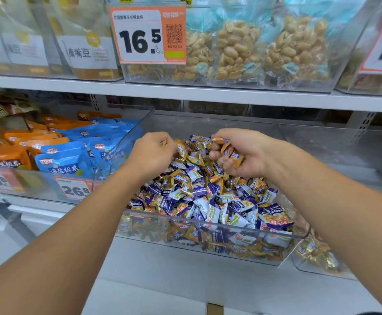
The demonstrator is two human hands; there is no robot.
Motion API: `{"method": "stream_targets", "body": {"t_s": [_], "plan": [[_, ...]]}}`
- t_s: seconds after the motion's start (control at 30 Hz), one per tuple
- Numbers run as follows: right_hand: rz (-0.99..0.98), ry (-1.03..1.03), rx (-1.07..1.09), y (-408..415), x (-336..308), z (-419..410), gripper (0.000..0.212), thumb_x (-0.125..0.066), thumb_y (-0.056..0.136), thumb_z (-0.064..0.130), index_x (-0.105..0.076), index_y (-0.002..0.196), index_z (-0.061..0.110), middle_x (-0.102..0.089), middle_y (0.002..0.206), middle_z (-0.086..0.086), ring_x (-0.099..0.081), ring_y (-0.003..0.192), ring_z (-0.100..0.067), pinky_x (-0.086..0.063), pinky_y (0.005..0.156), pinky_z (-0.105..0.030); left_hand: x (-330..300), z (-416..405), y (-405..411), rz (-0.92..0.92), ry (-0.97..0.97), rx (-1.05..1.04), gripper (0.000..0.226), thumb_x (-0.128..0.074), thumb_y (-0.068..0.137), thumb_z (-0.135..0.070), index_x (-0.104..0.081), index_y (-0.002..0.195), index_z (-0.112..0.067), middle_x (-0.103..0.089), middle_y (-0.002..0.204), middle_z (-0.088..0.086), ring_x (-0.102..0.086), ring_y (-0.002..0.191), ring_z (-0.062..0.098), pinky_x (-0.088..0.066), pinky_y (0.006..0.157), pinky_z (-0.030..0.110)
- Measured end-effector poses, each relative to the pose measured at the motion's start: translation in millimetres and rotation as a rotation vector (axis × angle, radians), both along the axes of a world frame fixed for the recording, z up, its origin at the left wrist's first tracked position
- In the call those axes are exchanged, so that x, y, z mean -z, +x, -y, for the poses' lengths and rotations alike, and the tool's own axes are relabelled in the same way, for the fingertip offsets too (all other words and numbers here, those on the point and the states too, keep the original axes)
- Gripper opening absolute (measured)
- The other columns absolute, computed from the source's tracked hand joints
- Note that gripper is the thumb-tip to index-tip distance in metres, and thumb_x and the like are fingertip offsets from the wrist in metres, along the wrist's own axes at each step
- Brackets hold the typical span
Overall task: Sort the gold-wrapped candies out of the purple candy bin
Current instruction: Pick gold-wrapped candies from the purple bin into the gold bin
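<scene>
My hands reach into the candy bin (208, 237) on the lower shelf, left hand (153, 153) beside right hand (237, 153); a pouch bin (108, 155) sits to its left, bagged peanuts (237, 48) on the shelf (208, 94) above.

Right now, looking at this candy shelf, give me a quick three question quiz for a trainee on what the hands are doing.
1. True or false: the right hand holds several gold-wrapped candies.
2. Which packs fill the bin left of the candy bin? A) blue and orange pouches B) green tins C) red boxes
3. Fill in: the left hand pinches a ____ wrapper.

Key: 1 true; 2 A, the blue and orange pouches; 3 gold.
</scene>
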State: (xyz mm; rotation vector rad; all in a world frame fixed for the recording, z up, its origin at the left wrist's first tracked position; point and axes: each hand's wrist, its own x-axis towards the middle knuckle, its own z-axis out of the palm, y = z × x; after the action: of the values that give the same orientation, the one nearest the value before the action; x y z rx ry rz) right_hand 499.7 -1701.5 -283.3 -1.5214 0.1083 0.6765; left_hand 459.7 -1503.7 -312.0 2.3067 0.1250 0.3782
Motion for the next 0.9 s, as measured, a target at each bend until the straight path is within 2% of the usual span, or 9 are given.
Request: {"method": "stream_targets", "body": {"t_s": [0.13,0.23,0.33,0.43,0.5,0.6,0.7,0.8,0.9], "plan": [[-0.115,0.136,0.101,3.1,0.3,-2.2,0.014,-0.055,0.095,0.012,-0.058,0.086,0.002,-0.068,0.081,-0.01,-0.05,0.051,-0.007,-0.037,0.032,-0.013,1.5,0.6,-0.4,-0.018,-0.228,-0.047,0.02,-0.047,0.085,-0.025,-0.044,0.068,-0.015,-0.032,0.06,0.003,-0.03,0.056,0.018,-0.029,0.058,0.034],[0.234,-0.239,0.011,1.5,6.2,-8.1,0.015,-0.061,0.094,0.008,-0.067,0.103,-0.002,-0.064,0.085,-0.007,-0.045,0.05,-0.007,-0.036,0.036,-0.014,-2.9,2.2,-2.8,-0.04,-0.423,-0.087,0.021,-0.047,0.081,-0.019,-0.033,0.066,-0.018,-0.024,0.06,0.0,-0.023,0.05,0.018,-0.025,0.049,0.027],[0.698,-0.683,-0.244,-5.0,9.5,-17.4,0.022,-0.072,0.091,0.029,-0.073,0.108,0.015,-0.067,0.087,0.002,-0.055,0.061,-0.008,-0.044,0.054,-0.023,-7.0,-0.3,-4.7,-0.057,-0.581,-0.121,0.025,-0.047,0.083,-0.01,-0.03,0.067,-0.02,-0.022,0.06,0.0,-0.017,0.048,0.016,-0.017,0.043,0.023],[0.902,-0.86,-0.347,-4.1,13.4,-27.1,0.022,-0.073,0.09,0.033,-0.076,0.104,0.015,-0.07,0.089,0.005,-0.061,0.071,-0.012,-0.048,0.072,-0.028,-6.9,-4.2,-5.3,-0.067,-0.609,-0.128,0.031,-0.049,0.085,-0.007,-0.028,0.065,-0.02,-0.023,0.062,0.0,-0.018,0.048,0.015,-0.016,0.042,0.024],[0.974,-0.905,-0.283,2.6,17.4,-26.5,0.015,-0.067,0.094,0.024,-0.075,0.084,0.014,-0.075,0.092,-0.003,-0.06,0.062,-0.018,-0.053,0.065,-0.031,-3.9,-5.9,-3.6,-0.079,-0.528,-0.152,0.031,-0.053,0.087,-0.011,-0.031,0.066,-0.019,-0.031,0.062,0.003,-0.023,0.05,0.016,-0.021,0.041,0.023],[0.955,-0.923,-0.191,14.1,24.5,-18.2,0.032,-0.057,0.093,0.017,-0.051,0.062,0.011,-0.062,0.071,-0.019,-0.04,0.054,-0.023,-0.041,0.055,-0.032,4.0,-7.3,1.8,-0.043,-0.321,-0.178,0.021,-0.054,0.093,-0.018,-0.041,0.077,-0.014,-0.041,0.07,0.006,-0.035,0.059,0.02,-0.032,0.052,0.029],[0.898,-0.909,-0.244,11.2,23.5,-15.8,0.035,-0.065,0.094,0.026,-0.059,0.071,0.001,-0.066,0.091,-0.031,-0.05,0.061,-0.026,-0.042,0.06,-0.032,10.9,-10.7,4.6,0.034,0.054,-0.165,0.02,-0.057,0.097,-0.034,-0.051,0.093,-0.015,-0.054,0.086,0.004,-0.052,0.08,0.027,-0.041,0.067,0.036],[0.897,-1.024,-0.418,4.0,21.3,-16.5,0.04,-0.069,0.093,0.031,-0.069,0.113,-0.003,-0.068,0.113,-0.024,-0.065,0.09,-0.033,-0.055,0.081,-0.039,10.5,-9.2,8.6,0.014,0.429,-0.109,0.036,-0.062,0.093,-0.046,-0.061,0.12,-0.022,-0.065,0.109,0.011,-0.059,0.103,0.036,-0.05,0.078,0.042],[0.922,-1.032,-0.409,2.3,22.0,-12.8,0.024,-0.064,0.094,0.017,-0.072,0.102,-0.004,-0.064,0.086,-0.019,-0.048,0.063,-0.022,-0.043,0.06,-0.029,9.1,-6.3,14.3,-0.025,0.565,-0.095,0.039,-0.068,0.09,-0.045,-0.064,0.125,-0.028,-0.066,0.114,0.013,-0.061,0.103,0.038,-0.053,0.079,0.043]]}}
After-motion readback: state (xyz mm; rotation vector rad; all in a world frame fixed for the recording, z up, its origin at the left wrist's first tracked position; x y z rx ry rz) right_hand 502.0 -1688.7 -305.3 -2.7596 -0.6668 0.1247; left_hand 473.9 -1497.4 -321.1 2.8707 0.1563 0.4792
